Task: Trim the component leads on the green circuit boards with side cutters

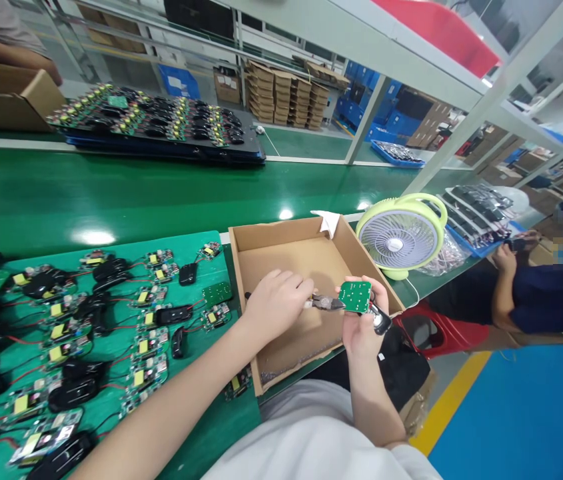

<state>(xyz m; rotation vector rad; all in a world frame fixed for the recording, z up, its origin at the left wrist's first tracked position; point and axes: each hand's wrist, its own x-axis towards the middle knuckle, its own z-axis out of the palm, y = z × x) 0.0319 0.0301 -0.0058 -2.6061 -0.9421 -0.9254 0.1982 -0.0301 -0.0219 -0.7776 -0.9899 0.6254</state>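
Note:
My left hand (281, 297) is closed around a pair of diagonal cutters (328, 303), mostly covering the handles. The cutter jaws point right and meet the edge of a green circuit board (355, 296), though I cannot tell whether they touch it. My right hand (365, 330) grips this board, its soldered side facing up. A black plastic part (380, 320) hangs beside the board at the same hand. Both hands are above an open cardboard box (291, 257), whose floor shows dark clippings along the near edge.
Several wired circuit boards with black casings lie on a green mat (201, 267) to the left. A loaded black tray (161, 143) stands across the green bench. Right of the box are a yellow-green fan (397, 240), a red stool (436, 333) and a co-worker (551, 293).

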